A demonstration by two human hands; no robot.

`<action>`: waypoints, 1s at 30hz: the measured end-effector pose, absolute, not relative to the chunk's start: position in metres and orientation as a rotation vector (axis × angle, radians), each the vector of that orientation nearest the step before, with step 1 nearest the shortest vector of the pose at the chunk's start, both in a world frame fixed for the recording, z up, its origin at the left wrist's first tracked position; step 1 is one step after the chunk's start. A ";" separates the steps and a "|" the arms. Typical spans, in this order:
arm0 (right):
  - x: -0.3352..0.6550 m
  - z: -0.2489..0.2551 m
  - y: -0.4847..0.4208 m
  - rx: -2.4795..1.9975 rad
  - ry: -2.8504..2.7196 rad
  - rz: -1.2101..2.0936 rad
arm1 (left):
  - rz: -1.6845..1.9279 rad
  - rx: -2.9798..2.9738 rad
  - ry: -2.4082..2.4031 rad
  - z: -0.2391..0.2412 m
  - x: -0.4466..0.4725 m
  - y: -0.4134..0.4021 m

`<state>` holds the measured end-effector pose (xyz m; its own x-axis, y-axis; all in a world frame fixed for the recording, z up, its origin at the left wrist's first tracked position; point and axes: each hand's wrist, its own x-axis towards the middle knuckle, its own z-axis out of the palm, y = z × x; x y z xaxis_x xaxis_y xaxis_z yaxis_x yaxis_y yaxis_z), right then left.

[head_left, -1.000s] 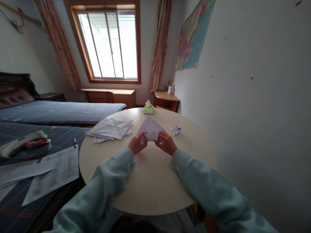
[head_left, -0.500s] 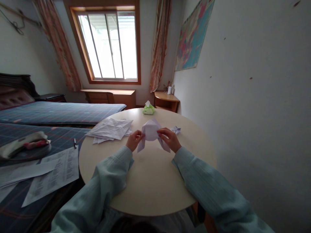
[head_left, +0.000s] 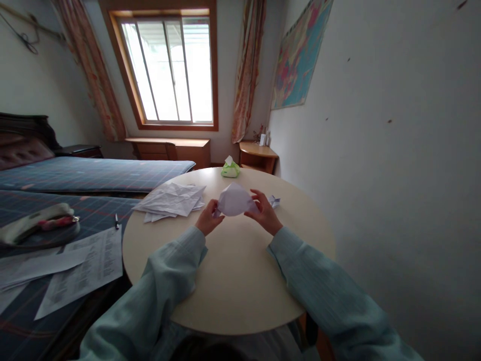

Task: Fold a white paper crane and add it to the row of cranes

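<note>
A folded sheet of white paper (head_left: 235, 199) is held up between my two hands, just above the round table (head_left: 236, 281). Its middle bulges toward me, with a peak at the top. My left hand (head_left: 209, 216) pinches its left side. On the other side, my right hand (head_left: 265, 211) has thumb and fingers closed round the right flap, partly covering it. Right behind my right hand lies a small folded piece of paper (head_left: 274, 201). Left of my left hand is a pile of creased white papers (head_left: 173, 199).
A green tissue pack (head_left: 230, 168) stands at the table's far edge. To the left, a bed (head_left: 93, 200) carries printed sheets (head_left: 86, 265), a pen (head_left: 116, 221) and a pale pouch (head_left: 41, 223). A white wall (head_left: 394, 175) rises on the right.
The lower flaps that hung down on both sides have been folded up and back, so the paper looks wider and shorter. My right fingers have shifted from its middle to its right end.
</note>
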<state>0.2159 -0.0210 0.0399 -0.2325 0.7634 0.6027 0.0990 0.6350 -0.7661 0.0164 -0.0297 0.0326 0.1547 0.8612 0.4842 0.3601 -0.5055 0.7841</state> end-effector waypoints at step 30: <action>0.249 0.002 -0.005 -1.127 -2.150 0.664 | 0.840 1.951 1.393 0.001 0.002 -0.012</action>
<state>0.2491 -0.0047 0.0024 -0.4477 0.8473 0.2858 0.5387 0.5107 -0.6701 0.0020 -0.0119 0.0006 0.2519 0.9555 0.1533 0.5813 -0.2761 0.7655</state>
